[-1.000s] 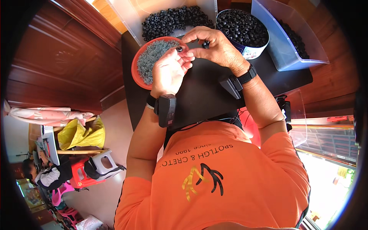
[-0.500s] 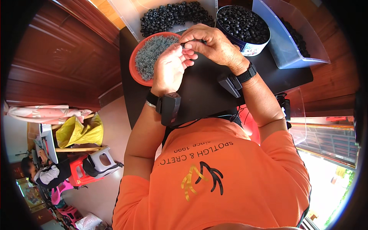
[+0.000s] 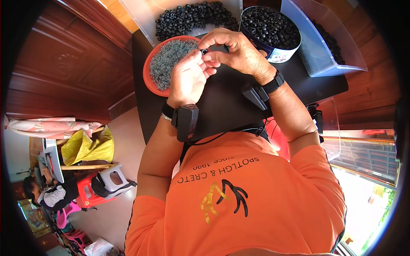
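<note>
Head view, upper centre: the left hand (image 3: 186, 81), fingers half curled, pinches a small round black hollow piece (image 3: 204, 51) at its tips; on the right hand (image 3: 243, 51), thumb and forefinger nearly meet around it, their grip unclear. Further left sits a round red plastic bowl (image 3: 148, 80) of small grey pieces (image 3: 164, 64).

Surface (image 3: 230, 96) is blk, flat, w/ slight sheen & a rounded R corner. Orange bowl (image 3: 148, 81) sits on its far L pt, close to L edge. Clear L bin (image 3: 143, 21) is just behind bowl at far edge; can't tell how much of it rests there. Round tin (image 3: 282, 56) stands upright, R of ctr. Bluish R bin (image 3: 319, 69) just beside tin, nr R edge.
</note>
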Demonstrator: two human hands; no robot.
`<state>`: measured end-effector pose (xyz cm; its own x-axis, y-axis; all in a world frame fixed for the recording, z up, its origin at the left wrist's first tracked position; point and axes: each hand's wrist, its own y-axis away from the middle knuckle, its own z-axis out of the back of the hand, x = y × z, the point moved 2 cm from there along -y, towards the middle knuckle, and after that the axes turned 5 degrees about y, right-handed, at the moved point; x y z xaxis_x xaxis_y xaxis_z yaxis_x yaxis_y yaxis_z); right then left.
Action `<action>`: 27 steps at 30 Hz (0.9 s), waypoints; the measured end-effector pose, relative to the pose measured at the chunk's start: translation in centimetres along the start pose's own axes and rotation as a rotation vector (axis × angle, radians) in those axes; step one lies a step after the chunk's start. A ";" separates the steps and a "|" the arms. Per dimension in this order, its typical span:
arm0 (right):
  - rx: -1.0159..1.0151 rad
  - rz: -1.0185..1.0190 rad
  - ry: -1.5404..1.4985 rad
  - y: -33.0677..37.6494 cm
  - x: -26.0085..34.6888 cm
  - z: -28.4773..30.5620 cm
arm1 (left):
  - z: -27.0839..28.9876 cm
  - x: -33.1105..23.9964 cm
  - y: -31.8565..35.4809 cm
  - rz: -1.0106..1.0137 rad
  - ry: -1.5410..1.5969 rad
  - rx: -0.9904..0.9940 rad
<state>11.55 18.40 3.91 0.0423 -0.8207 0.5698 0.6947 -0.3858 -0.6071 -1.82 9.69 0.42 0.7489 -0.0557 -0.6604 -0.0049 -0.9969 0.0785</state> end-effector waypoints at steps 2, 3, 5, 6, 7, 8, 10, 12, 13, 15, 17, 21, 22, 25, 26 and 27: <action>0.007 -0.010 -0.014 0.0 0.1 -0.1 | -0.2 0.0 0.1 0.002 0.001 0.008; 0.015 -0.020 -0.027 0.1 0.1 -0.1 | -0.2 0.0 0.1 0.003 0.003 0.016; 0.024 -0.020 -0.027 0.0 0.2 0.0 | -0.2 -0.1 0.1 0.001 -0.002 0.023; 0.034 -0.020 -0.026 0.0 0.3 -0.1 | -0.1 -0.1 0.1 -0.002 -0.008 0.031; 0.035 -0.020 -0.027 0.1 0.3 -0.1 | -0.1 -0.1 0.1 -0.002 -0.008 0.031; 0.023 -0.023 -0.039 0.1 0.3 -0.1 | 0.0 -0.1 0.1 0.002 0.006 0.034; 0.011 -0.025 -0.052 0.1 0.2 0.2 | 0.0 -0.2 0.1 0.005 0.020 0.037; 0.016 -0.048 -0.044 0.1 0.1 0.5 | 0.2 -0.2 0.1 0.026 0.052 0.010; 0.017 -0.048 -0.044 0.0 0.1 0.6 | 0.2 -0.2 0.1 0.025 0.052 0.010; 0.029 -0.077 -0.089 0.0 0.0 0.6 | 0.3 -0.1 0.0 0.033 0.066 0.001; 0.041 -0.061 -0.068 0.0 0.2 0.4 | 0.3 -0.1 0.1 0.023 0.059 0.001; 0.032 -0.083 -0.090 0.1 0.1 -0.3 | -0.1 0.0 0.2 -0.003 0.006 0.036; 0.032 -0.083 -0.089 0.1 0.1 -0.2 | -0.1 0.0 0.1 -0.002 0.006 0.036; -0.023 -0.016 0.013 -0.1 0.4 0.1 | 0.2 0.0 0.0 -0.014 -0.037 0.015; -0.076 0.039 0.070 -0.1 0.4 0.1 | 0.2 0.0 0.0 -0.013 -0.030 0.027; -0.130 0.094 0.126 -0.1 0.5 0.2 | 0.2 0.1 0.0 -0.011 -0.024 0.038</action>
<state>11.65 18.07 4.37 0.0065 -0.8988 0.4382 0.5931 -0.3494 -0.7254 -1.88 9.64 0.24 0.7330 -0.0452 -0.6787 -0.0223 -0.9989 0.0424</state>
